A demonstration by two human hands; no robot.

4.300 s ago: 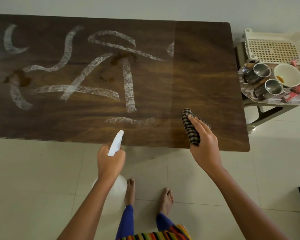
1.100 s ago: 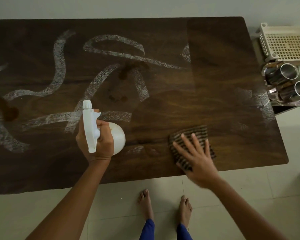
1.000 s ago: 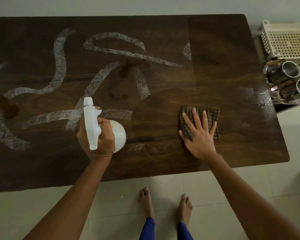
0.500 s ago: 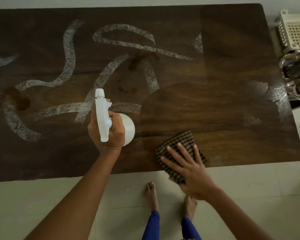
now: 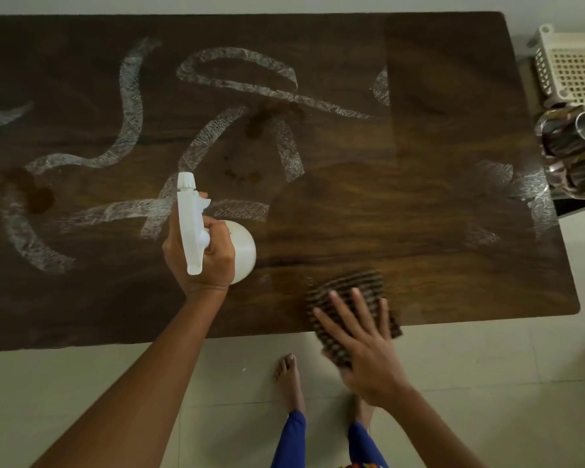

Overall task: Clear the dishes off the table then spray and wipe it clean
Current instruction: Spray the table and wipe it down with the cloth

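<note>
Right hand (image 5: pixel 362 346) flat, fingers spread, pressing cloth (image 5: pixel 348 295) at near edge of table (image 5: pixel 436 96), part overhanging; left hand (image 5: pixel 201 258) wrapped round spray bottle (image 5: pixel 242 251), held over the middle. Cloth soft, light, bunches easily, best driven by flat palm. Versus half second ago: cloth shifted right along near edge, bottle barely moved.
</note>
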